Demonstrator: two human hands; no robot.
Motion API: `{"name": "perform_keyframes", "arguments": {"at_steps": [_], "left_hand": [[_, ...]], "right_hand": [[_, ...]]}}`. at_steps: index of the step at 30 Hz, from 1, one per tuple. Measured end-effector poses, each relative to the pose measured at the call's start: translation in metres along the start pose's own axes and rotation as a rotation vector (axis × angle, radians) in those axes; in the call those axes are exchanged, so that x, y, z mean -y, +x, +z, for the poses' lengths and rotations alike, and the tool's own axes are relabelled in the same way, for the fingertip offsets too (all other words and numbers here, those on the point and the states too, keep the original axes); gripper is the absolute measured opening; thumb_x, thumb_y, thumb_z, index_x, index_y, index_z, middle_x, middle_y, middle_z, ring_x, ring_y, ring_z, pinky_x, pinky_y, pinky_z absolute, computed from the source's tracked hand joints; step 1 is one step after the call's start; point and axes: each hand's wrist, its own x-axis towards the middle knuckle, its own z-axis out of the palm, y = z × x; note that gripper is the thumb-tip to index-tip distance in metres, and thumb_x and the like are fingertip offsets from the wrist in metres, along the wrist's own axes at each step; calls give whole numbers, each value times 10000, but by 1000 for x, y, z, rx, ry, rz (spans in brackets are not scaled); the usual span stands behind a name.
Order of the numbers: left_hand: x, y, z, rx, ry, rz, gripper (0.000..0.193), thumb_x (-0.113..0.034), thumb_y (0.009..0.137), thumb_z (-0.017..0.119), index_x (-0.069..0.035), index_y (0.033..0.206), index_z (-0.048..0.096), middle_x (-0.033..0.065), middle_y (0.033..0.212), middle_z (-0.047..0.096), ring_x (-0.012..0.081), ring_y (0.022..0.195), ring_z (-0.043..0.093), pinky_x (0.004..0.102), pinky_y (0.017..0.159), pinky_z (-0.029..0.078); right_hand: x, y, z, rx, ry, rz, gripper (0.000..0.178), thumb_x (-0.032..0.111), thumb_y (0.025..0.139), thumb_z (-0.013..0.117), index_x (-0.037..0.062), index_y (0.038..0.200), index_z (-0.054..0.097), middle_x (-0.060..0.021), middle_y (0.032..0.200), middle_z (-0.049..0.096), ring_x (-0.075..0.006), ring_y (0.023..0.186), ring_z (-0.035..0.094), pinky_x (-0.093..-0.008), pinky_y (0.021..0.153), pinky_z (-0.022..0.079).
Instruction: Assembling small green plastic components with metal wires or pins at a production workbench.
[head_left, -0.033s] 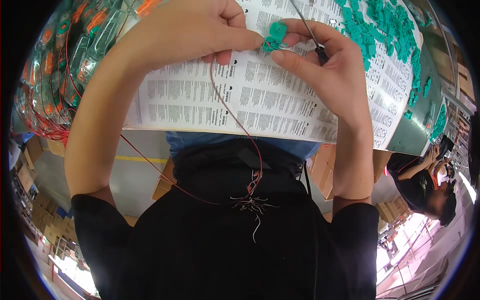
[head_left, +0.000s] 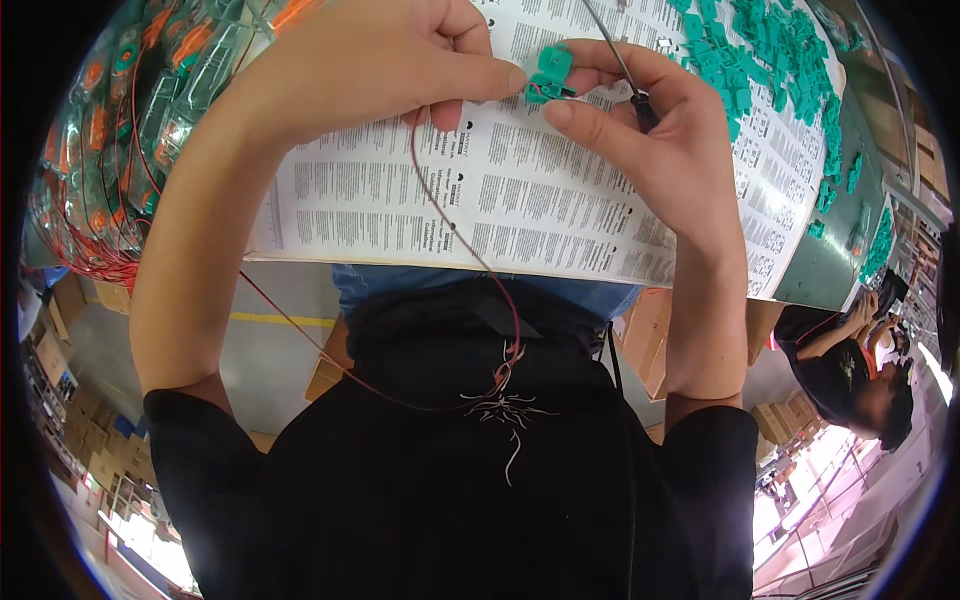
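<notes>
A small green plastic clip (head_left: 550, 78) with its lid flipped up is pinched at the fingertips of my right hand (head_left: 660, 120). A dark, thin rod or cable (head_left: 612, 45) with a black end (head_left: 643, 110) lies across that hand, between index finger and palm. My left hand (head_left: 440, 75) is closed, its thumb tip touching or almost touching the clip's left side. From its fingers hangs a thin dark red wire (head_left: 452, 225), looping down over my lap and back to the left. A short reddish wire end shows in the clip; the fingers partly hide it.
Many loose green clips (head_left: 760, 60) lie at the table's right. Clear plastic and orange parts with red wires (head_left: 100, 170) pile up at the left. Printed sheets (head_left: 560, 215) cover the tabletop. White wire scraps (head_left: 505, 408) cling to my black shirt. Another person (head_left: 850, 370) sits far right.
The hanging wire has shifted slightly left below my left hand. A dark bit now shows more clearly beside the clip at my right fingertips.
</notes>
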Motion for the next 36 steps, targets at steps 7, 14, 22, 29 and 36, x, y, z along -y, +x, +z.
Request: {"name": "perform_keyframes", "arguments": {"at_steps": [7,14,22,29,36], "left_hand": [[-2,-5,8,1,-195,105,302,-301,950,764,0,948,751,79,739,737,95,620,674,193,547,489],[-10,-9,10,-56,-428,165,252,-240,913,721,12,923,743,110,790,761,140,631,686,243,576,501],[6,-6,18,195,-679,25,328,-309,1033,632,-15,909,706,63,731,676,113,604,623,240,535,493],[-16,-27,29,185,-625,29,297,-288,1048,621,-53,872,668,42,666,639,98,512,565,229,470,434],[-54,-57,24,-181,-440,321,236,-251,1011,650,-24,965,696,80,777,691,149,578,640,271,519,521]], "right_hand": [[-1,1,-3,-1,233,-77,412,27,831,835,-1,1220,700,-13,1088,692,4,695,534,-172,619,440],[13,-1,-2,-183,-107,-588,344,-93,797,762,11,1122,727,-117,1172,723,-113,738,662,-231,660,522],[14,-8,5,-269,-426,-928,375,-88,709,753,48,1056,719,-132,1065,708,-297,842,725,-362,657,580],[31,-16,-8,-239,-527,-1008,352,-93,724,720,53,1043,693,-99,1020,679,-283,762,698,-349,573,543],[56,0,-31,-169,-349,-798,320,-127,793,685,22,1073,644,-120,1018,633,-206,767,629,-279,569,501]]}}
